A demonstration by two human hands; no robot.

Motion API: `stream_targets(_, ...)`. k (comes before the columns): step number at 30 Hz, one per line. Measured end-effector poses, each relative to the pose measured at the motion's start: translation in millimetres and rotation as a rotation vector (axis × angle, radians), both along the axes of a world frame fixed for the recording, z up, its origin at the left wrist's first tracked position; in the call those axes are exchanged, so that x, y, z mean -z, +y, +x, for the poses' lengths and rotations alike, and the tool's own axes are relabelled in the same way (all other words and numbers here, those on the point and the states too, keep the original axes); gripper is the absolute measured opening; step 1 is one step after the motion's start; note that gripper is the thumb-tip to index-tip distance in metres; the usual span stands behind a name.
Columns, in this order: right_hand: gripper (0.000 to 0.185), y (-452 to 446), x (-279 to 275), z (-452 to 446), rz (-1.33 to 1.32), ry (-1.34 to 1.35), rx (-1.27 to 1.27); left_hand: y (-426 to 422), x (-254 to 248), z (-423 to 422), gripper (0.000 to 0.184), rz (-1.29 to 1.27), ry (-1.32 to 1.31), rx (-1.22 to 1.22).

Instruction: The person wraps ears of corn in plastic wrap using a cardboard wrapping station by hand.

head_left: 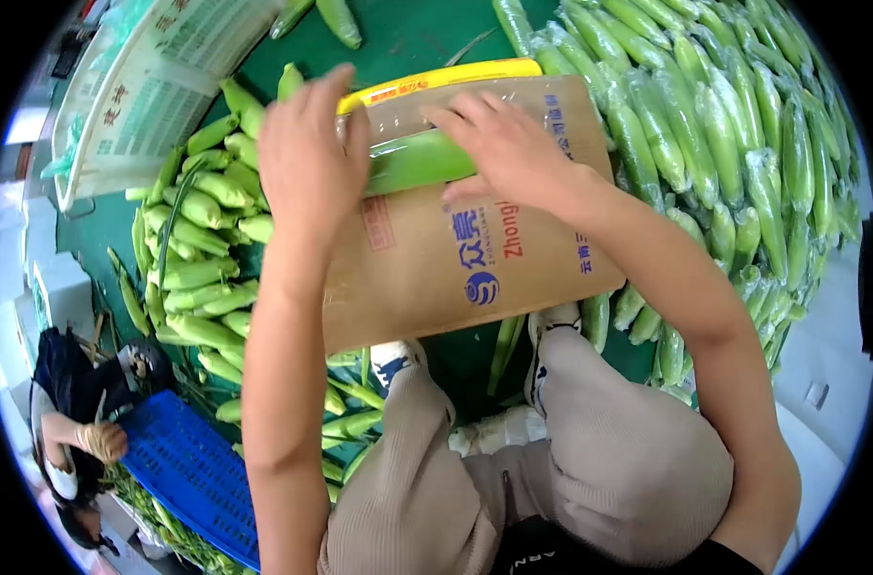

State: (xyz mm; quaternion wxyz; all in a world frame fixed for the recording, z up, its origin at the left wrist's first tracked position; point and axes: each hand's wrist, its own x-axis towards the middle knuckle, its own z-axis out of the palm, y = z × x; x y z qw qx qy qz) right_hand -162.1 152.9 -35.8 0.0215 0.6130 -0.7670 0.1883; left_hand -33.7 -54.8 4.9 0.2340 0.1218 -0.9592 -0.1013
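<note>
A green ear of corn in its husk [419, 161], with shiny clear film over it, lies across a brown cardboard sheet or carton [408, 278] in front of me. My right hand [513, 149] curves round the ear's right end, fingers on the far side and thumb on the near side. At the left end is my left hand [312, 144], thumb and fingers apart, its far fingers partly hidden. Along the cardboard's far edge runs a yellow printed strip [441, 84], with clear film in front of it.
Unwrapped corn [202, 230] is heaped at left beside a white crate [149, 105]. Film-wrapped corn [724, 125] is piled high at right. At lower left, another person's gloved hand [106, 441] is near a blue basket [192, 470]. Green flooring [408, 38] lies beyond the cardboard.
</note>
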Motion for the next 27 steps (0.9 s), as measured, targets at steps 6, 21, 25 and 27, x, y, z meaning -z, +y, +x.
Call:
stream_targets(6,0.073,2.2,-29.5,-17.4,0.235,-0.695,-0.149,70.5,9.8,25.1,0.064,-0.113,-0.16,0.251)
stream_targets(21,0.077,-12.6,35.5,22.1,0.183,-0.037,-0.314,123.4,-6.1,91.7,0.053,0.575,-1.274,0.737)
stream_targets(25,0.079,-1.1,25.8,39.3,0.151,-0.112,-0.357,157.7,41.4,158.3,0.073,1.028,-1.613,1.057)
stream_targets(27,0.089,45.4,-16.0,85.5,0.097,-0.489,-0.48,151.9,51.2,169.1,0.081,1.103,-1.418,1.023)
